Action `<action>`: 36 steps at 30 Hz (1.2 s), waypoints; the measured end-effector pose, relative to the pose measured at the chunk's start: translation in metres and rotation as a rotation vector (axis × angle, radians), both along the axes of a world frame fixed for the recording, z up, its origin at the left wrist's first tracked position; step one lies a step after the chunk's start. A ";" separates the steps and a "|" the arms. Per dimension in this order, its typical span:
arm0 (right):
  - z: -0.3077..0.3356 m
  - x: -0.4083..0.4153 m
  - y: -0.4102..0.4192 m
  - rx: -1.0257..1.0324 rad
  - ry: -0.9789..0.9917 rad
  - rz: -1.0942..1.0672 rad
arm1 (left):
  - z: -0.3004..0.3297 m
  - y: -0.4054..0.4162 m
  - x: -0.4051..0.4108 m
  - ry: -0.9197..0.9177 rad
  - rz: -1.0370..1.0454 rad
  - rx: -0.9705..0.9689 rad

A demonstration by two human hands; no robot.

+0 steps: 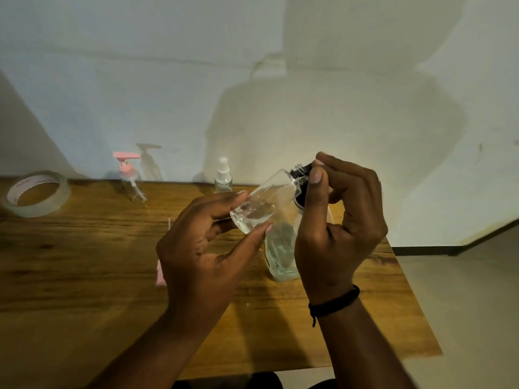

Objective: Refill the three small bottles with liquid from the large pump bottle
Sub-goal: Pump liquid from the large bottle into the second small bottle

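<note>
At the far left of the wooden surface (84, 262) a roll of clear tape (36, 193) lies flat near the back edge. To its right, against the wall, stands a small clear bottle with a pink pump (129, 175), upright and apart from everything else. Further right along the back edge stands a small spray bottle (223, 175) with a white top, also upright; the fingertips of the left hand reach up just in front of it and cover its base. A pink object (160, 272) lies on the surface, mostly hidden behind the left hand, so what it is cannot be told.

The left hand (207, 248) is partly open, thumb and fingers curved round the bottom end of a clear bottle (266, 204), which it holds tilted above the surface with its neck pointing up and to the right. A little clear liquid sits in the lower end of this bottle. Directly beneath it, on the surface between the two hands, stands another clear bottle (282, 248) with pale greenish contents; its upper part is hidden behind the held bottle and the right hand.

The right hand (341, 220) has its fingers curled, with thumb and fingertips pinching the dark cap (302, 171) at the neck of the tilted bottle. A dark band (335, 303) circles the right wrist.
</note>
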State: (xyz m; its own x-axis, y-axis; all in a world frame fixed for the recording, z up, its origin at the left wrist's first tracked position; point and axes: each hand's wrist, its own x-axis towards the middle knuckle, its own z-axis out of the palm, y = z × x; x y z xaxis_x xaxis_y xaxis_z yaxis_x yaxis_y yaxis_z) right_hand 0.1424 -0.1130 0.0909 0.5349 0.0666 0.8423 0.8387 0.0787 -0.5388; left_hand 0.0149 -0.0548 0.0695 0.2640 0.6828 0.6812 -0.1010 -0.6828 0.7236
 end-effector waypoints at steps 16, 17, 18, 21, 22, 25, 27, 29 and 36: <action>0.001 -0.002 0.001 0.003 -0.013 0.021 | 0.002 0.003 -0.001 0.029 0.035 0.050; 0.002 -0.002 0.001 -0.001 -0.012 0.017 | 0.002 0.003 0.000 0.028 0.032 0.051; 0.003 -0.002 0.000 -0.004 -0.013 0.010 | 0.002 0.002 0.000 0.028 0.031 0.052; 0.004 -0.003 0.000 0.003 -0.033 -0.003 | 0.003 0.002 0.000 0.032 0.037 0.056; 0.003 -0.002 0.001 0.010 -0.033 0.005 | 0.003 0.003 0.000 0.032 0.038 0.059; -0.001 -0.001 0.002 0.024 -0.010 0.023 | 0.004 0.003 0.000 0.034 0.039 0.050; -0.001 -0.001 0.002 0.015 -0.005 0.019 | 0.004 0.002 -0.001 0.041 0.047 0.059; 0.003 -0.002 0.000 0.002 -0.007 0.014 | 0.005 0.002 -0.001 0.046 0.048 0.069; 0.002 -0.002 0.001 0.027 -0.023 0.017 | 0.003 0.003 -0.001 0.052 0.046 0.079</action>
State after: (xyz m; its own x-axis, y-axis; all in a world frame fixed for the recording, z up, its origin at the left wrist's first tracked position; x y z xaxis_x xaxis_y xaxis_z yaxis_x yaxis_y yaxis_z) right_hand 0.1401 -0.1122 0.0929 0.5144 0.0524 0.8559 0.8493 0.1068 -0.5170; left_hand 0.0143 -0.0523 0.0725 0.2696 0.6397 0.7198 -0.0318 -0.7412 0.6706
